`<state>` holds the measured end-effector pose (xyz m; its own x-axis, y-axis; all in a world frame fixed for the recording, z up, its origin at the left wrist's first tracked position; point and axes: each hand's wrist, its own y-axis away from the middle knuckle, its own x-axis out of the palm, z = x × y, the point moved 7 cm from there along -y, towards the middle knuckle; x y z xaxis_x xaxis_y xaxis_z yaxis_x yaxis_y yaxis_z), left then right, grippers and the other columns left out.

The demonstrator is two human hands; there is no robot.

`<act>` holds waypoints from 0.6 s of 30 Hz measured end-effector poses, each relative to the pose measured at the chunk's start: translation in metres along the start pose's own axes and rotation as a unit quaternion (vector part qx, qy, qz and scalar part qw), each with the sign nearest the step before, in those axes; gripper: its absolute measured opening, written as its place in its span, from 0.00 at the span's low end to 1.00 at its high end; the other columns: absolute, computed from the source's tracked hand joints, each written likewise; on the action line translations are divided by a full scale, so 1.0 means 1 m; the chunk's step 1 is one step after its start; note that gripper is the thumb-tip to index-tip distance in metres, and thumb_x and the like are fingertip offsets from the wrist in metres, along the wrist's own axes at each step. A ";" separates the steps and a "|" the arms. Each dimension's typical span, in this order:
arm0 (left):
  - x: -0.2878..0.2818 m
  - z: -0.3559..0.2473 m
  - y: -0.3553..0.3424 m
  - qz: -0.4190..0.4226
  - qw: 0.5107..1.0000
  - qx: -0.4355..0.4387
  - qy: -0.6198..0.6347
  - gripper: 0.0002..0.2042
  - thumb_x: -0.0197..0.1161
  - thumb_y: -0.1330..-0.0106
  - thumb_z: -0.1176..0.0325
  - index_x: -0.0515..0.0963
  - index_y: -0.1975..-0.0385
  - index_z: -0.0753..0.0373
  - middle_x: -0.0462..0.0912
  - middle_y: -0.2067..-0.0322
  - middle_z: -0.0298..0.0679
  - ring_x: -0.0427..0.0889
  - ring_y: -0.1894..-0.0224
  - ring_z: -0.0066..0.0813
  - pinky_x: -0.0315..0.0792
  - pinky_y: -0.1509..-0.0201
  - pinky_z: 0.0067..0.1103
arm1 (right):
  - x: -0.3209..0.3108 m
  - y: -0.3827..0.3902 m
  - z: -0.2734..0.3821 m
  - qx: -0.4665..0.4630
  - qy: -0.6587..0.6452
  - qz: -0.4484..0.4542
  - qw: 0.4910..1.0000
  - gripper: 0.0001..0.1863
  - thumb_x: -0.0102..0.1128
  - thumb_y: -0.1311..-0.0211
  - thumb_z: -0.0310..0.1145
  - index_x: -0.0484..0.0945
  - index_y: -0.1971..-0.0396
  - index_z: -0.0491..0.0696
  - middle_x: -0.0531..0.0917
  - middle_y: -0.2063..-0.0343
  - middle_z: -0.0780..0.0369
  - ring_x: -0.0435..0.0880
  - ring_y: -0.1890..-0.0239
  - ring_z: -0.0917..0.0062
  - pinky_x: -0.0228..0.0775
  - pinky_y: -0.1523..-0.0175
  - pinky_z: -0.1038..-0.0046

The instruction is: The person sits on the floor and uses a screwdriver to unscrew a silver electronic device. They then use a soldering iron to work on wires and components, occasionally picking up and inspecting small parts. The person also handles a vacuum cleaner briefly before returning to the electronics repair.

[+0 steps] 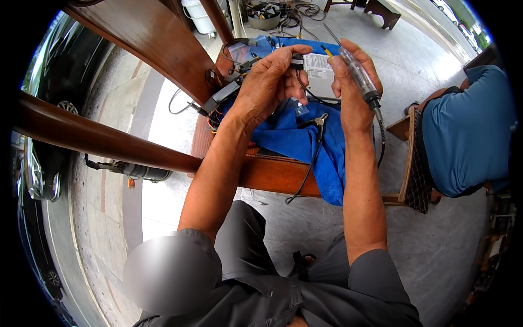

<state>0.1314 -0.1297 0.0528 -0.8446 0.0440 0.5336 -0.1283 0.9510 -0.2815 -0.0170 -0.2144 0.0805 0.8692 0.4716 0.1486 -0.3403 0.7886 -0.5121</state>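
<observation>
My left hand (271, 76) pinches a small black connector (297, 61) with a thin black cable looping down from it. My right hand (355, 82) is wrapped around a circuit tester (358, 73) with a clear handle, its long metal needle pointing up and left. A thin yellow-and-black piece (326, 50) sticks out by the right thumb; its far end is hidden by the fingers. Behind and between both hands lies a pale, labelled flat box (320, 73). Below them, a metal clip (321, 120) on a black lead rests on a blue cloth (289, 133).
The cloth drapes over a wooden bench (278, 175). Grey modules and wires (222, 95) lie at its left, beside a slanting wooden panel (147, 43). A seated person in a blue shirt (471, 131) is at the right. Cables and a basin (264, 20) stand on the floor beyond.
</observation>
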 end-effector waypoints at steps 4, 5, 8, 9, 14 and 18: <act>0.004 -0.003 0.000 0.011 1.000 0.012 0.008 0.24 0.49 0.17 0.56 0.67 0.30 0.67 0.86 0.62 0.45 0.88 0.68 0.25 0.88 0.57 0.28 | -0.006 -0.002 -0.003 0.010 -0.007 -0.022 1.000 0.25 0.72 0.32 0.38 0.79 0.39 0.42 0.84 0.68 0.66 0.70 0.79 0.95 0.59 0.77 0.87; 0.005 -0.004 0.000 0.015 1.000 0.016 0.010 0.24 0.49 0.16 0.57 0.66 0.30 0.67 0.86 0.61 0.46 0.88 0.68 0.25 0.88 0.56 0.29 | -0.007 -0.002 -0.004 0.012 -0.007 -0.023 1.000 0.25 0.72 0.32 0.37 0.78 0.39 0.42 0.84 0.68 0.66 0.69 0.79 0.95 0.59 0.77 0.87; 0.010 -0.006 0.001 0.015 0.999 0.018 -0.025 0.23 0.51 0.17 0.61 0.65 0.29 0.68 0.85 0.57 0.49 0.88 0.66 0.27 0.88 0.54 0.29 | -0.009 -0.002 -0.005 0.017 -0.012 -0.028 0.999 0.25 0.71 0.31 0.37 0.78 0.39 0.42 0.84 0.67 0.65 0.69 0.79 0.95 0.59 0.77 0.87; 0.010 -0.007 0.001 0.023 0.999 0.020 -0.023 0.23 0.51 0.17 0.62 0.65 0.29 0.68 0.85 0.56 0.50 0.89 0.66 0.27 0.88 0.54 0.29 | -0.009 -0.002 -0.005 0.019 -0.018 -0.028 0.999 0.25 0.71 0.31 0.36 0.78 0.39 0.42 0.84 0.67 0.65 0.69 0.79 0.95 0.59 0.77 0.87; 0.009 -0.004 -0.001 0.031 0.999 0.018 -0.016 0.23 0.51 0.17 0.61 0.66 0.31 0.69 0.86 0.56 0.51 0.90 0.63 0.30 0.88 0.53 0.28 | -0.005 -0.002 0.001 0.012 -0.015 -0.021 1.000 0.25 0.71 0.31 0.37 0.79 0.40 0.42 0.87 0.65 0.61 0.73 0.76 0.92 0.65 0.73 0.86; -0.003 0.002 -0.003 0.016 1.000 0.007 -0.018 0.23 0.51 0.17 0.57 0.69 0.35 0.70 0.87 0.59 0.48 0.91 0.63 0.32 0.87 0.54 0.26 | -0.001 -0.002 0.004 -0.004 0.006 0.004 1.000 0.25 0.72 0.33 0.38 0.80 0.41 0.43 0.89 0.63 0.57 0.78 0.73 0.88 0.70 0.68 0.84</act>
<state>0.1334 -0.1333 0.0505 -0.8661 0.0629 0.4959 -0.1080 0.9451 -0.3085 -0.0187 -0.2148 0.0848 0.8708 0.4732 0.1333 -0.3450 0.7813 -0.5202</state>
